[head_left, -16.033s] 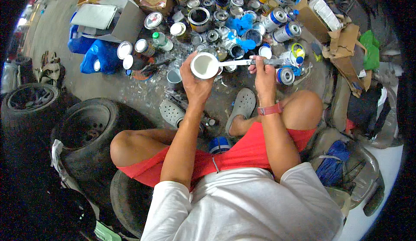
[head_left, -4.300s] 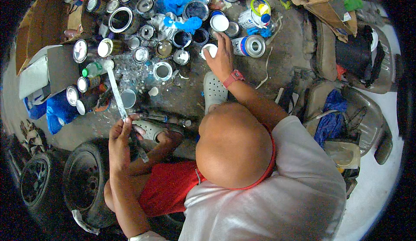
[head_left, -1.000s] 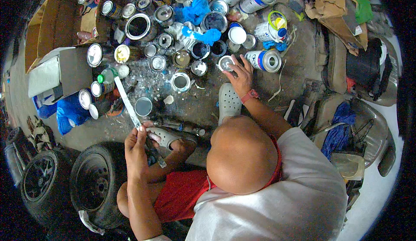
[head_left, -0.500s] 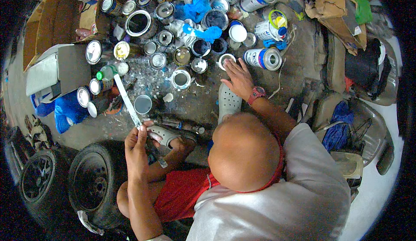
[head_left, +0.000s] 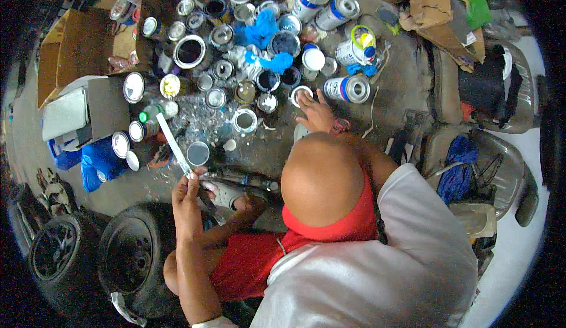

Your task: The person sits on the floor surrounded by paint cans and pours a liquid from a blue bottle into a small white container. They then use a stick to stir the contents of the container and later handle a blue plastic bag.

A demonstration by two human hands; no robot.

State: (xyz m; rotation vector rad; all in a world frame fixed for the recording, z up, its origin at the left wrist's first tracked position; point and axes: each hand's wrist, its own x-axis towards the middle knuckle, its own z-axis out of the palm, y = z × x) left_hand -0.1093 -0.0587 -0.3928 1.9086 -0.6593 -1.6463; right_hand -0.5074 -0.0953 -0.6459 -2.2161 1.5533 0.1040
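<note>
Pinched in the fingers of my left hand [head_left: 186, 197] is a flat white paint stirring stick [head_left: 171, 139], slanting up to the left. Its far end lies by a clear bottle with a green cap [head_left: 152, 114]. Just right of the stick stands a small open can of grey paint [head_left: 198, 153]. My right hand [head_left: 316, 114] reaches forward with fingers apart, their tips over the top of a small can with a pale lid [head_left: 301, 96]. A white and blue paint can [head_left: 348, 89] lies tilted beside that hand.
Several open paint cans [head_left: 244, 120] crowd the stained floor, with blue gloves [head_left: 262, 30] among them. Cardboard boxes [head_left: 73, 56] stand at left and far right. Two tyres [head_left: 132, 251] lie at lower left. Grey plastic chairs [head_left: 495, 169] are on the right.
The view has shifted slightly, so the cans sit lower in it. My right knee has come up toward my right hand, covering the shoe. Both hands keep nearly the same places.
</note>
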